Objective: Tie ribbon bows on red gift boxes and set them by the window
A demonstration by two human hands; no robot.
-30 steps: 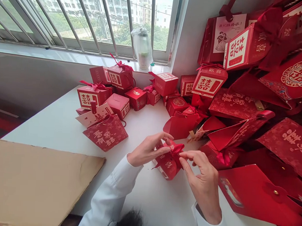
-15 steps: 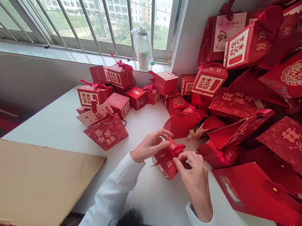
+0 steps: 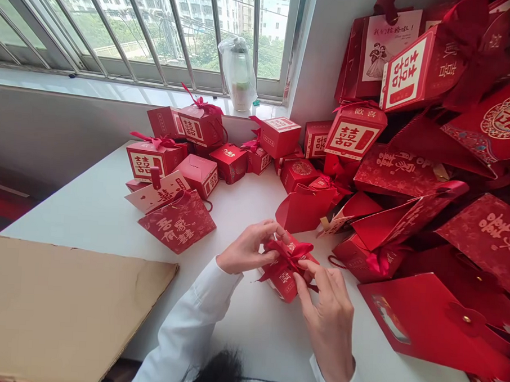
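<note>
A small red gift box (image 3: 284, 281) with gold lettering lies on the white table in front of me, a red ribbon bow (image 3: 293, 257) tied across its top. My left hand (image 3: 249, 247) curls over the box's left side, thumb and fingers closed round the left loop of the ribbon. From the right, my right hand (image 3: 329, 301) pinches the ribbon by the knot between thumb and index finger. The fingertips hide part of the bow and of the box's far end.
Several red gift boxes (image 3: 155, 158) and a dark red bag (image 3: 180, 221) stand at the back left. Red boxes and bags pile up on the right, with a large red envelope (image 3: 430, 322) nearest. A cardboard sheet (image 3: 64, 306) covers the left front. A wrapped bottle (image 3: 238, 77) stands on the windowsill.
My left thumb has moved down onto the ribbon's left loop. My right fingers have shifted slightly left, closer to the knot. The bow looks fuller and the box stays in place.
</note>
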